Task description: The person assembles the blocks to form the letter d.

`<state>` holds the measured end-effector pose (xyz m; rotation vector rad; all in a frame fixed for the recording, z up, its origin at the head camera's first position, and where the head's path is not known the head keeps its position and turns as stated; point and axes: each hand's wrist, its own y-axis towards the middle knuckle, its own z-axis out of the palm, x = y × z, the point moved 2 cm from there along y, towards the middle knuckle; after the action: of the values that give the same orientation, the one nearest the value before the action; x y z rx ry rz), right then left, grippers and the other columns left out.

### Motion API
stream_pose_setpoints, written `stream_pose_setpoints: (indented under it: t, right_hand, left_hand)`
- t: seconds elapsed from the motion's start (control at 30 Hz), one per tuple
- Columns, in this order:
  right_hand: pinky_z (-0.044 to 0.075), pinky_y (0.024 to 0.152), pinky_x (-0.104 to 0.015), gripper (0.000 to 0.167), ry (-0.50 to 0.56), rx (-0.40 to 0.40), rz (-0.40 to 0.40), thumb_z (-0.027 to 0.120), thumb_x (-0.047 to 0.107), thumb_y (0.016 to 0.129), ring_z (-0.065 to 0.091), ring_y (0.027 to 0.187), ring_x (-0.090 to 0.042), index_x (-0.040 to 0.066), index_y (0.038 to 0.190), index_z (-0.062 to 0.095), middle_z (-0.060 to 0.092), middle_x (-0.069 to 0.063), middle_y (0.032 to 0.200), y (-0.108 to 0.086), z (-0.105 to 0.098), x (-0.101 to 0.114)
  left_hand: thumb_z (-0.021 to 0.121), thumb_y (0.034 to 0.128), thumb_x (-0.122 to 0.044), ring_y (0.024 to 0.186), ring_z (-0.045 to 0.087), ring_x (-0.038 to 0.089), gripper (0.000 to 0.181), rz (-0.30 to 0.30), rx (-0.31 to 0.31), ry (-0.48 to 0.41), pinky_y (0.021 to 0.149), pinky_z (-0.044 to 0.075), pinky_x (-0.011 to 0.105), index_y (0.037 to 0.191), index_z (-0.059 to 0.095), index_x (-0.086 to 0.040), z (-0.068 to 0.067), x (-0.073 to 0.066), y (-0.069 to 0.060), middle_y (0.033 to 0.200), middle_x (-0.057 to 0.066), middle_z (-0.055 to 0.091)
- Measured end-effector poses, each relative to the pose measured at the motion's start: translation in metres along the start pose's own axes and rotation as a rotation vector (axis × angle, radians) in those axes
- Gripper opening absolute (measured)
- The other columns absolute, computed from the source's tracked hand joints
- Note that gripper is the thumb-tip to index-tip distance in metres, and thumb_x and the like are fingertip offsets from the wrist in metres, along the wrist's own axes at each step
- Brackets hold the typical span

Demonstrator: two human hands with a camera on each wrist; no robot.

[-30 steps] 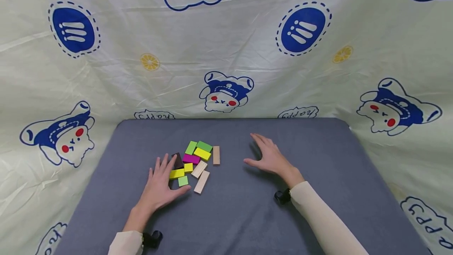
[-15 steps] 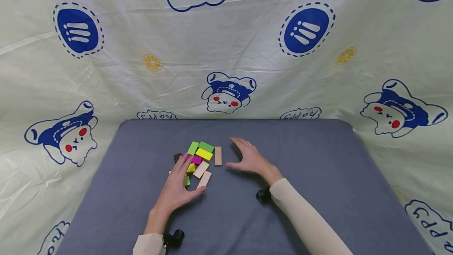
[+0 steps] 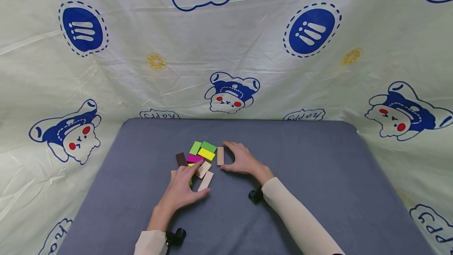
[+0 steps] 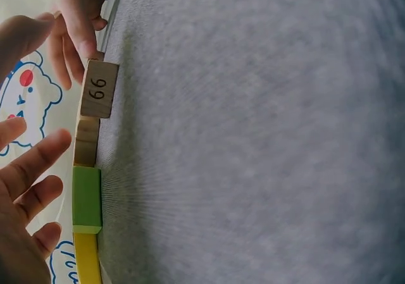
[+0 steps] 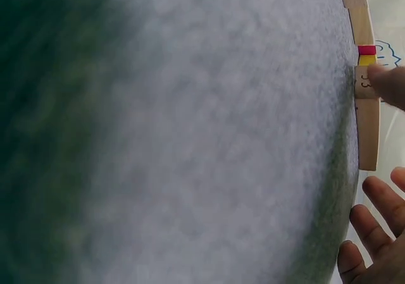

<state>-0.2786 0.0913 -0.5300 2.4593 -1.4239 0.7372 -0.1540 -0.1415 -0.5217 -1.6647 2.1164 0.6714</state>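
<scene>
My left hand [image 3: 182,186] is over the near left side of a group of coloured and plain wooden blocks, fingers spread and hiding some of them. Its thumb lies beside a plain wooden block [image 3: 205,181], and its index fingertip is over another plain block [image 3: 203,169]. My right hand [image 3: 244,160] spans the plain wooden block [image 3: 220,156] at the group's right edge, thumb by the near end and fingers by the far end. In the right wrist view its thumb [image 5: 387,85] meets a numbered block end; the other fingers [image 5: 370,230] are spread. Neither hand visibly grips a block.
Light green [image 3: 195,148], green [image 3: 209,146], yellow [image 3: 206,154], magenta [image 3: 195,159] and dark brown [image 3: 181,159] blocks lie close together on the grey tabletop [image 3: 304,160]. A printed curtain [image 3: 269,82] hangs behind the table.
My right hand has moved left to the plain block at the group's right edge. My left hand has shifted right over the blocks, uncovering the dark brown one. The blocks keep their arrangement.
</scene>
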Motion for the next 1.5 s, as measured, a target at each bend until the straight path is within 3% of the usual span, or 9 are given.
stream_pose_setpoints:
  t: [0.17, 0.43, 0.57, 0.67, 0.87, 1.0, 1.13, 1.3, 1.5]
  right_hand:
    - [0.033, 0.118, -0.059, 0.084, -0.004, 0.003, -0.010, 0.076, 0.049, 0.088, 0.042, 0.143, -0.032, 0.018, 0.158, 0.041, 0.046, -0.007, 0.159, 0.001, 0.001, 0.000]
    - [0.033, 0.118, -0.059, 0.082, -0.002, -0.006, -0.021, 0.077, 0.045, 0.087, 0.042, 0.142, -0.033, 0.018, 0.157, 0.043, 0.047, -0.008, 0.159, -0.010, -0.005, -0.007]
    - [0.033, 0.117, -0.061, 0.081, -0.008, -0.015, -0.033, 0.076, 0.043, 0.088, 0.042, 0.142, -0.034, 0.017, 0.157, 0.043, 0.047, -0.009, 0.158, -0.019, -0.009, -0.013]
    - [0.035, 0.115, -0.061, 0.081, -0.007, -0.026, -0.039, 0.076, 0.043, 0.088, 0.043, 0.140, -0.034, 0.018, 0.157, 0.043, 0.047, -0.009, 0.158, -0.025, -0.011, -0.018]
    - [0.039, 0.114, -0.058, 0.085, 0.012, -0.024, -0.022, 0.077, 0.048, 0.086, 0.043, 0.138, -0.032, 0.019, 0.158, 0.042, 0.046, -0.009, 0.158, -0.032, -0.011, -0.025]
    - [0.039, 0.114, -0.058, 0.086, 0.043, -0.023, -0.020, 0.076, 0.050, 0.086, 0.043, 0.140, -0.033, 0.016, 0.157, 0.043, 0.045, -0.010, 0.158, -0.033, -0.010, -0.025]
    - [0.039, 0.114, -0.058, 0.082, 0.067, -0.018, -0.017, 0.077, 0.046, 0.086, 0.042, 0.140, -0.034, 0.014, 0.155, 0.046, 0.046, -0.012, 0.157, -0.034, -0.009, -0.025]
    - [0.040, 0.113, -0.059, 0.082, 0.067, -0.018, 0.005, 0.078, 0.048, 0.085, 0.043, 0.139, -0.034, 0.015, 0.154, 0.048, 0.046, -0.013, 0.155, -0.033, -0.009, -0.024]
    - [0.041, 0.111, -0.058, 0.078, 0.080, -0.035, 0.018, 0.079, 0.048, 0.085, 0.044, 0.137, -0.033, 0.014, 0.150, 0.052, 0.048, -0.013, 0.151, -0.034, -0.009, -0.022]
  left_hand:
    - [0.084, 0.0770, -0.053, 0.099, 0.047, 0.012, 0.088, 0.008, 0.021, -0.001, 0.091, 0.032, 0.044, 0.153, 0.050, -0.026, 0.002, -0.001, 0.000, 0.098, -0.009, 0.060]
    - [0.085, 0.0791, -0.045, 0.102, 0.053, 0.014, 0.071, 0.082, 0.051, 0.025, 0.090, 0.033, 0.045, 0.142, 0.062, -0.022, 0.004, -0.008, 0.000, 0.099, -0.010, 0.067]
    - [0.084, 0.0814, -0.045, 0.102, 0.056, 0.010, 0.068, 0.113, 0.137, -0.010, 0.091, 0.035, 0.043, 0.142, 0.062, -0.022, 0.006, -0.015, 0.001, 0.106, -0.011, 0.068]
    - [0.083, 0.0835, -0.042, 0.098, 0.058, 0.009, 0.069, 0.140, 0.227, -0.093, 0.092, 0.044, 0.038, 0.144, 0.059, -0.020, 0.007, -0.019, 0.003, 0.110, -0.010, 0.067]
    - [0.085, 0.0819, -0.037, 0.089, 0.056, 0.011, 0.082, 0.169, 0.368, -0.167, 0.077, 0.052, 0.024, 0.152, 0.050, -0.012, 0.005, -0.024, 0.014, 0.119, 0.000, 0.060]
    - [0.087, 0.0780, -0.036, 0.110, 0.055, 0.015, 0.093, 0.167, 0.439, -0.118, 0.096, 0.054, 0.034, 0.156, 0.043, -0.010, 0.006, -0.025, 0.021, 0.144, 0.006, 0.053]
    - [0.089, 0.0760, -0.030, 0.131, 0.048, 0.021, 0.098, 0.154, 0.516, -0.102, 0.112, 0.047, 0.045, 0.158, 0.040, -0.010, 0.008, -0.026, 0.025, 0.159, 0.007, 0.043]
    - [0.087, 0.0763, -0.021, 0.136, 0.047, 0.024, 0.093, 0.153, 0.561, -0.094, 0.113, 0.045, 0.047, 0.157, 0.041, -0.009, 0.009, -0.026, 0.029, 0.159, 0.008, 0.043]
    - [0.084, 0.0763, -0.019, 0.128, 0.052, 0.021, 0.077, 0.171, 0.543, -0.075, 0.110, 0.048, 0.045, 0.147, 0.052, -0.013, 0.013, -0.026, 0.031, 0.147, 0.005, 0.053]
